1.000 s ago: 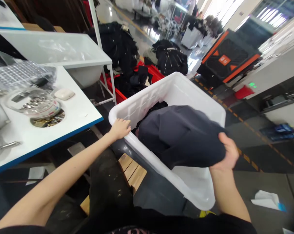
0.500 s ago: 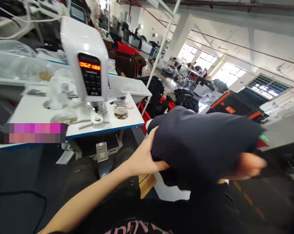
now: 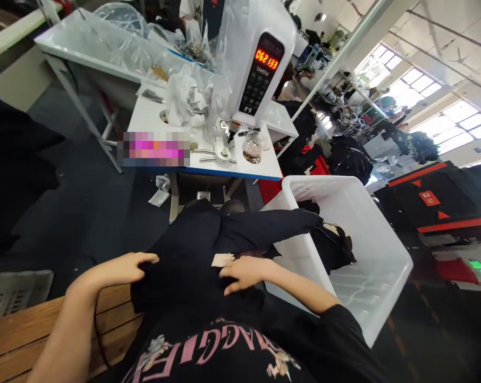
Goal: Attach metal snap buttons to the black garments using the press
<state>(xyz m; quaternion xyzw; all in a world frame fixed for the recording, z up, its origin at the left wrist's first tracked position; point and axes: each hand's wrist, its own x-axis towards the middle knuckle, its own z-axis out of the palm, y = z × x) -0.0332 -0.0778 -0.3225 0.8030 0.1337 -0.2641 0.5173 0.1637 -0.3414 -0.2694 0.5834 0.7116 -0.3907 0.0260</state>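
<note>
The dark navy cloth garment [image 3: 192,234], now lowered, lies spread for handling; left hand [image 3: 124,270] grip unclear, right hand [image 3: 246,272] loosely open.

Red lit digits [image 3: 266,59] on the dark control panel [image 3: 260,77] of the white machine [image 3: 250,32] read 062133; the small wording beneath is too fine to read surely. Pink capitals [image 3: 229,336] across the person's black shirt [image 3: 224,369] include two Gs, the full word unclear. A green lit sign [image 3: 478,268] and an orange label [image 3: 429,198] stay illegible.
</note>
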